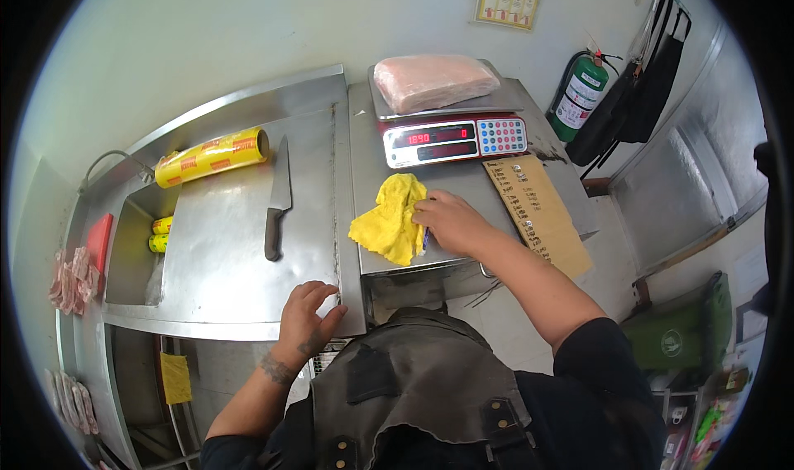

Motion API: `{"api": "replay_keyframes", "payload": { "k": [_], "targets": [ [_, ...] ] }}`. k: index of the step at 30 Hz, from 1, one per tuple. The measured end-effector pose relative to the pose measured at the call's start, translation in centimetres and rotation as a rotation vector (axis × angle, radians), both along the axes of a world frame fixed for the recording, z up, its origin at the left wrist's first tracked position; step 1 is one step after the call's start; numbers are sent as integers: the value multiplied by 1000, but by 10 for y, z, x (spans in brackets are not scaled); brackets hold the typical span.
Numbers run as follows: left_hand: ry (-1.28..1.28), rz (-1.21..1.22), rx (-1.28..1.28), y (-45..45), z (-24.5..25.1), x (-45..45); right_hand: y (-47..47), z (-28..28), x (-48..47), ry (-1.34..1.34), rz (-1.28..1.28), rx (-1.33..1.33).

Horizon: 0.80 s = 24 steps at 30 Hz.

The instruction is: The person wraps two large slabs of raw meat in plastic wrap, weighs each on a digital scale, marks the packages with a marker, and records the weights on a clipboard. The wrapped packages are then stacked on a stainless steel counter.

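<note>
My right hand (456,222) reaches over the steel table, its fingers curled around a slim pen (425,242). The fingertips meet the edge of a crumpled yellow cloth (388,222), which lies just left of the pen. My left hand (308,318) is at the front edge of the steel counter (223,247), thumb and fingers apart, with nothing in it. Behind the cloth stands a digital scale (434,146) with lit red digits. A plastic-wrapped pale pink block (434,82), apparently meat, rests on its pan. Right of my hand lies brown paper (533,209) with handwritten figures.
On the left counter lie a knife (279,203) and a large roll of cling film (211,157). Smaller yellow rolls (160,234) sit in the sink basin (133,265). A green fire extinguisher (580,95) and black aprons (645,92) hang at the right wall.
</note>
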<state>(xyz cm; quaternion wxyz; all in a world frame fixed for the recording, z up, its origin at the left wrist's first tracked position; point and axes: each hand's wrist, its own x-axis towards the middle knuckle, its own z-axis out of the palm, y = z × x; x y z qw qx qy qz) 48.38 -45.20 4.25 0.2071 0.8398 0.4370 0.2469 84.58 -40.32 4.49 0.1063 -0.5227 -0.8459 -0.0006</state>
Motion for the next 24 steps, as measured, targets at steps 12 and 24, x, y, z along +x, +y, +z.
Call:
{"api": "replay_keyframes", "payload": {
  "k": [12, 24],
  "targets": [
    [-114, 131, -196, -12, 9, -39, -6, 14, 16, 216, -98, -300],
    [-372, -258, -602, 16, 48, 121, -46, 79, 41, 1188, 151, -614]
  ]
}}
